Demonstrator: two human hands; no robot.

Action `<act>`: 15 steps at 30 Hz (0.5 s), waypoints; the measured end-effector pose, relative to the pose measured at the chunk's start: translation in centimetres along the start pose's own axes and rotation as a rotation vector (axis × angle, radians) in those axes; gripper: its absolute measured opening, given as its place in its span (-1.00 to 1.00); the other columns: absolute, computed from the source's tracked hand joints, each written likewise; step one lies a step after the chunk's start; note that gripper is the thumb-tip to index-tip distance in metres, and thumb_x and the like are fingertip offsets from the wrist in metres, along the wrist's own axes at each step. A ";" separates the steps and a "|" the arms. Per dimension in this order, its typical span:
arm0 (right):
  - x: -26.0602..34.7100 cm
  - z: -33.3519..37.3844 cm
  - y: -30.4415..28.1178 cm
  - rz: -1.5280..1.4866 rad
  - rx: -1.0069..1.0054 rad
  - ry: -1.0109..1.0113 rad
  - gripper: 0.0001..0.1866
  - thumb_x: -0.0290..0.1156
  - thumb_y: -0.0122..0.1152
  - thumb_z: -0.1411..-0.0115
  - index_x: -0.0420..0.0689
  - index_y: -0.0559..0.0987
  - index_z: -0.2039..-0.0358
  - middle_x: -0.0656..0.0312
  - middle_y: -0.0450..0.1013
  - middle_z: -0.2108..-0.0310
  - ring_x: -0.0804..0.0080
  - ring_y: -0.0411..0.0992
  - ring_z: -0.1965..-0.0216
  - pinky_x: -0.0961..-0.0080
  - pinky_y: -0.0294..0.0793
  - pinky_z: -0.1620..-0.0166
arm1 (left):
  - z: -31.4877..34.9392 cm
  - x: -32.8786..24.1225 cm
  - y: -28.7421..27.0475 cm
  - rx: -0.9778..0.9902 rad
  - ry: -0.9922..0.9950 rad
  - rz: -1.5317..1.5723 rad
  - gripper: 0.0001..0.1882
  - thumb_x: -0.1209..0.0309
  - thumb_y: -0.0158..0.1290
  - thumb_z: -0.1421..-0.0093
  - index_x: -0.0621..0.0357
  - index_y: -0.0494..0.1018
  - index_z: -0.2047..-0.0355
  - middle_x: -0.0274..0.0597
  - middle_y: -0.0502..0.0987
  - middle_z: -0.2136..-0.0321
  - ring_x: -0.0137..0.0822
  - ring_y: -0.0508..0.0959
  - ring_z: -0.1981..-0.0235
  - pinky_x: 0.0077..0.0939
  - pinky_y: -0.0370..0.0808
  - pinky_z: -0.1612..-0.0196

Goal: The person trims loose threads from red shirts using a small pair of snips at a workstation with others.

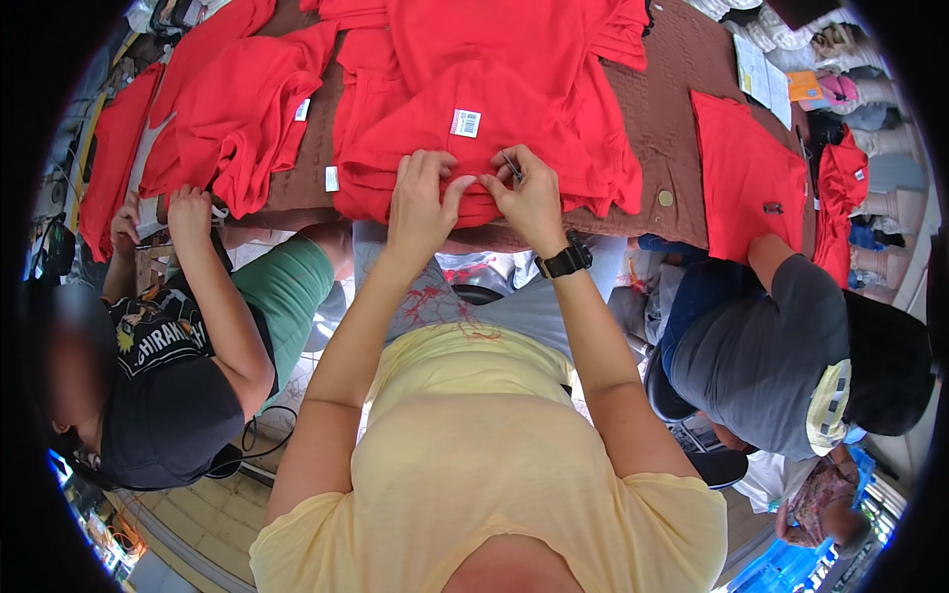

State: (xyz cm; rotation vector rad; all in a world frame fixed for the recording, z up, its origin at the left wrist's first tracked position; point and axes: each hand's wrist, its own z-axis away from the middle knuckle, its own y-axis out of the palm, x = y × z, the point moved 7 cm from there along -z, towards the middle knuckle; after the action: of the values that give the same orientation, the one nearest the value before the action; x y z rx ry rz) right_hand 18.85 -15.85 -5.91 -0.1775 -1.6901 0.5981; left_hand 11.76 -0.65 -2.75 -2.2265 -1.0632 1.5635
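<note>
A red garment (pixel 484 89) lies spread in front of me, with a white printed label (pixel 465 123) on it. My left hand (pixel 425 203) pinches the near edge of this garment between thumb and fingers. Close beside it, my right hand (pixel 526 200) is closed on small metal snips (pixel 510 164), which are partly hidden by the fingers. The right thumb also presses the fabric, almost meeting the left thumb. Folds of the garment hang at the table's near edge.
The table has a brown cloth (pixel 664 128). On the left, a person handles another red garment (pixel 237 119). To the right, another person leans over a red piece (pixel 746 168) with a dark small tool (pixel 772 209) on it. Red thread scraps (pixel 435 301) lie on my lap.
</note>
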 end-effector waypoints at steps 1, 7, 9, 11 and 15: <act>0.3 0.0 -0.1 0.010 -0.004 -0.004 -0.72 -0.48 0.46 0.02 -0.23 0.55 0.31 0.14 0.51 0.48 0.30 0.48 0.49 0.35 0.44 0.38 | 0.1 0.1 0.2 -0.004 0.005 -0.036 -0.88 0.50 0.12 -0.21 0.27 0.39 0.34 -0.02 0.46 0.35 0.06 0.44 0.27 -0.07 0.39 0.20; 1.2 0.8 -0.2 -0.027 -0.009 -0.041 -0.76 -0.37 0.37 -0.15 -0.26 0.54 0.29 0.19 0.46 0.52 0.37 0.38 0.55 0.39 0.37 0.44 | 0.4 1.5 0.7 0.006 -0.088 -0.036 -0.92 0.53 0.12 -0.21 0.28 0.45 0.32 -0.06 0.49 0.38 0.00 0.46 0.32 -0.14 0.40 0.21; 1.2 1.8 1.2 -0.378 0.101 0.173 -0.73 -0.25 0.24 -0.29 -0.24 0.54 0.30 0.27 0.39 0.55 0.47 0.32 0.57 0.48 0.30 0.48 | 0.8 2.2 0.7 0.024 -0.154 0.038 -0.93 0.53 0.12 -0.20 0.27 0.47 0.33 -0.06 0.50 0.40 0.00 0.47 0.31 -0.14 0.40 0.21; 3.4 3.6 2.5 -0.633 0.260 0.381 -0.52 -0.02 -0.11 -0.47 -0.19 0.52 0.32 0.40 0.26 0.59 0.65 0.18 0.63 0.64 0.14 0.56 | 1.0 1.6 0.2 -0.007 -0.132 0.006 -0.94 0.53 0.11 -0.21 0.27 0.47 0.34 -0.06 0.51 0.41 0.00 0.47 0.32 -0.15 0.40 0.22; 0.8 5.4 5.2 -0.837 0.312 0.586 -0.45 0.02 -0.32 -0.50 -0.15 0.48 0.33 0.40 0.22 0.63 0.69 0.05 0.71 0.64 -0.01 0.64 | 1.2 1.3 0.1 0.022 -0.064 -0.069 -0.94 0.52 0.10 -0.23 0.28 0.48 0.33 -0.05 0.53 0.41 -0.03 0.48 0.33 -0.19 0.41 0.24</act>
State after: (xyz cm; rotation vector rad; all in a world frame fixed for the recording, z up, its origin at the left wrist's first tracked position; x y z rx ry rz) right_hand 12.45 -12.59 -8.19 0.5177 -0.9495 0.1346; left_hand 10.95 -0.14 -4.25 -2.1148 -1.1228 1.6197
